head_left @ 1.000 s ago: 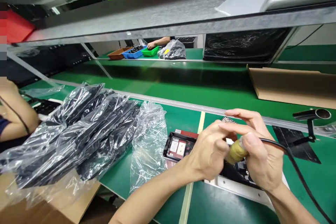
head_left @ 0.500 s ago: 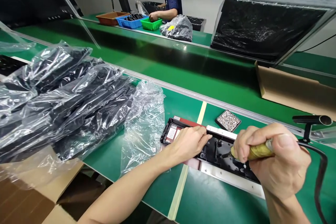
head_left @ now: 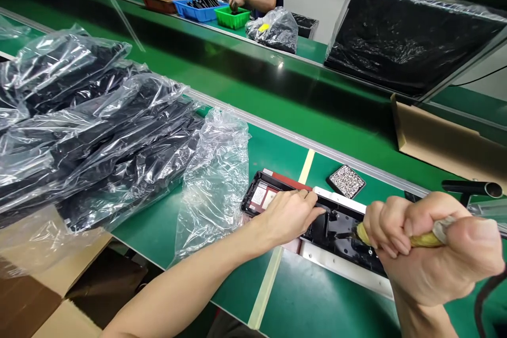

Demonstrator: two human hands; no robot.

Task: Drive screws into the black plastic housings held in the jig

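A long black plastic housing [head_left: 330, 222] lies in a white-sided fixture [head_left: 336, 261] on the green bench. My left hand [head_left: 291, 214] grips the housing near its middle, fingers curled over its far wall. My right hand [head_left: 431, 248] is closed around the yellow handle of a screwdriver [head_left: 425, 240], thumb towards the back end. Its tip points down and left into the housing; whether it touches a screw I cannot tell. Just beyond the fixture sits a small black tray of screws [head_left: 346, 181]. A printed label [head_left: 259, 195] shows within the housing's left end.
Bagged black parts [head_left: 119, 142] are heaped at left, beside a loose clear bag [head_left: 216, 169]. A black tube on a stand [head_left: 473, 188] is at right. Cardboard [head_left: 447, 137] lies farther back. Across the bench, a co-worker's hand [head_left: 240, 0] is over a green bin [head_left: 233, 18].
My right hand and the screwdriver have shifted right, the handle lying flatter. My left hand keeps its place on the housing. The view has tilted slightly.
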